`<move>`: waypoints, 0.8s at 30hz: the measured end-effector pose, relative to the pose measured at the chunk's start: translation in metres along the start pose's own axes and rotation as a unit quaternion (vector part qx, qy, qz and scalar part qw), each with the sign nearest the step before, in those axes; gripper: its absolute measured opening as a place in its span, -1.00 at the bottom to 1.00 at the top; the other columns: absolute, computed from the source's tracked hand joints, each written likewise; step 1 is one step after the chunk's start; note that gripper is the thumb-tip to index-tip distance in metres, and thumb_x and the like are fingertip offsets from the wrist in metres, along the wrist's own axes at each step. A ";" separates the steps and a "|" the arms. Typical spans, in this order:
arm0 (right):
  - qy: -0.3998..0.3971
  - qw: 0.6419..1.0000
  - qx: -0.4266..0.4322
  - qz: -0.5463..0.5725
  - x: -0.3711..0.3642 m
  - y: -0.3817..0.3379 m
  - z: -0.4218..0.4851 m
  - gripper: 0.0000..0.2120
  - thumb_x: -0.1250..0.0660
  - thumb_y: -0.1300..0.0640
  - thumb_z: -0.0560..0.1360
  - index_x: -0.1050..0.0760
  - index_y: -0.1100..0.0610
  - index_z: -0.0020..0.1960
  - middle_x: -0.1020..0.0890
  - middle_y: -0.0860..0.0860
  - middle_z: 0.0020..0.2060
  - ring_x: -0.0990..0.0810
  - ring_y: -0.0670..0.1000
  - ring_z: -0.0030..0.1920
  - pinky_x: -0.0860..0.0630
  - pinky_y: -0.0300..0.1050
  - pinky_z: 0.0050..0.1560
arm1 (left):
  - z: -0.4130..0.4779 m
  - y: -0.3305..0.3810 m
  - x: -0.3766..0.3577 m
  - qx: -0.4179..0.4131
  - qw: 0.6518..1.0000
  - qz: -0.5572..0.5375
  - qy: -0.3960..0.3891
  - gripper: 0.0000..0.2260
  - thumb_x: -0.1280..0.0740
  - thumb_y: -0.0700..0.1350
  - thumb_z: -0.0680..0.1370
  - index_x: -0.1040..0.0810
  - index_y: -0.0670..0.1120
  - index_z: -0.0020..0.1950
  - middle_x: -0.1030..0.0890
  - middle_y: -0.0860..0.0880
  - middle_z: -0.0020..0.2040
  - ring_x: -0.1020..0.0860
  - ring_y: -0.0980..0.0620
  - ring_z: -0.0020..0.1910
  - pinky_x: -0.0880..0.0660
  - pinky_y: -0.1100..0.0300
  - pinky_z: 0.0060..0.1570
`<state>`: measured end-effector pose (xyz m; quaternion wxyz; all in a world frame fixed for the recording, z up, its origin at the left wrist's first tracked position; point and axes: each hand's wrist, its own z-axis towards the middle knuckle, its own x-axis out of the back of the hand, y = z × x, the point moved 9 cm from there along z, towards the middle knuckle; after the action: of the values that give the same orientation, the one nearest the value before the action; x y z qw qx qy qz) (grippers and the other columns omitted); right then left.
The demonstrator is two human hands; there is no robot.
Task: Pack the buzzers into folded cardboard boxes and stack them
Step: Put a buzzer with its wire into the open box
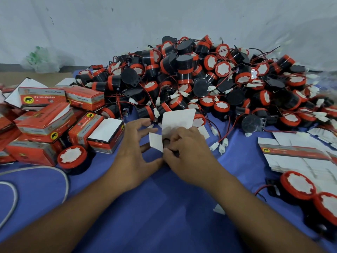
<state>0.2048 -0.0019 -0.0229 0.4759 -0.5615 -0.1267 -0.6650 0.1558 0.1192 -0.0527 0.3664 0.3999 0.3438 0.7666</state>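
Cardboard boxes, red and printed (43, 123), pile at 9 o'clock; at centre, left hand (135, 152), fingers spread, touches a white-flapped open cardboard box (177, 119) which right hand (187, 150) grips with curled fingers; round black red-capped plastic buzzers (184, 70) heap from 12 to 2 o'clock

One head-worn wide-angle view, facing forward and down, close over the blue cloth (164, 207) — buzzer pile (191, 75) just beyond

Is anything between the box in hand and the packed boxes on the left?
Nothing visible lies on the straight path from the box to the packed boxes. One loose buzzer stands by their near edge, off that path.
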 end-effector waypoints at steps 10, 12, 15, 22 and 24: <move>-0.142 0.989 0.019 0.032 -0.007 0.010 -0.002 -0.66 -0.16 -0.05 0.67 -0.56 0.00 -0.20 -0.37 -0.04 0.22 -0.28 0.00 0.18 -0.30 -0.01 0.24 | -0.001 0.025 -0.010 -0.089 0.986 0.138 0.001 -0.56 -0.39 0.00 0.56 -0.36 0.10 0.41 -0.34 0.08 0.39 -0.36 0.27 0.35 -0.43 0.24 0.30; -0.082 0.988 0.022 0.129 0.010 0.015 0.002 -0.74 -0.28 0.08 0.63 -0.66 0.07 -0.16 -0.49 -0.08 0.16 -0.44 -0.12 0.12 -0.40 -0.19 0.14 | 0.001 0.026 -0.017 -0.103 0.982 0.161 -0.011 -0.67 -0.33 -0.01 0.59 -0.48 0.05 0.37 -0.34 -0.05 0.42 -0.36 0.10 0.39 -0.40 0.18 0.33; 0.160 0.963 -0.069 0.205 0.059 0.053 0.004 -0.86 -0.34 0.22 0.56 -0.62 0.08 -0.13 -0.58 -0.13 -0.04 -0.54 -0.13 -0.02 -0.45 -0.27 -0.02 | 0.004 0.016 -0.027 -0.071 0.975 0.206 -0.051 -0.65 -0.26 0.03 0.61 -0.59 -0.07 0.33 -0.27 -0.10 0.51 -0.27 -0.05 0.48 -0.34 0.09 0.37; 0.008 0.816 -0.253 0.520 0.011 0.107 -0.002 -0.82 -0.32 0.16 0.62 -0.62 0.27 -0.01 -0.64 0.08 -0.28 -0.55 -0.03 -0.31 -0.51 -0.22 -0.33 | 0.008 0.012 -0.024 -0.033 0.991 0.118 -0.052 -0.75 -0.30 -0.06 0.61 -0.63 -0.02 0.25 -0.29 0.13 0.45 -0.21 0.54 0.34 -0.23 0.61 0.20; -0.010 0.849 -0.188 0.493 0.006 0.094 0.001 -0.92 -0.41 0.20 0.55 -0.63 0.19 -0.10 -0.64 0.03 -0.31 -0.55 -0.07 -0.34 -0.51 -0.27 -0.32 | 0.010 0.010 -0.022 -0.022 0.995 0.072 -0.066 -0.81 -0.33 -0.14 0.61 -0.65 -0.04 0.19 -0.42 0.13 0.37 -0.37 0.43 0.31 -0.40 0.47 0.19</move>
<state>0.2783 -0.0528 -0.0515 0.6250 -0.6356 0.2900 -0.3483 0.1706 0.0981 -0.0476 0.3408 0.4653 0.2721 0.7703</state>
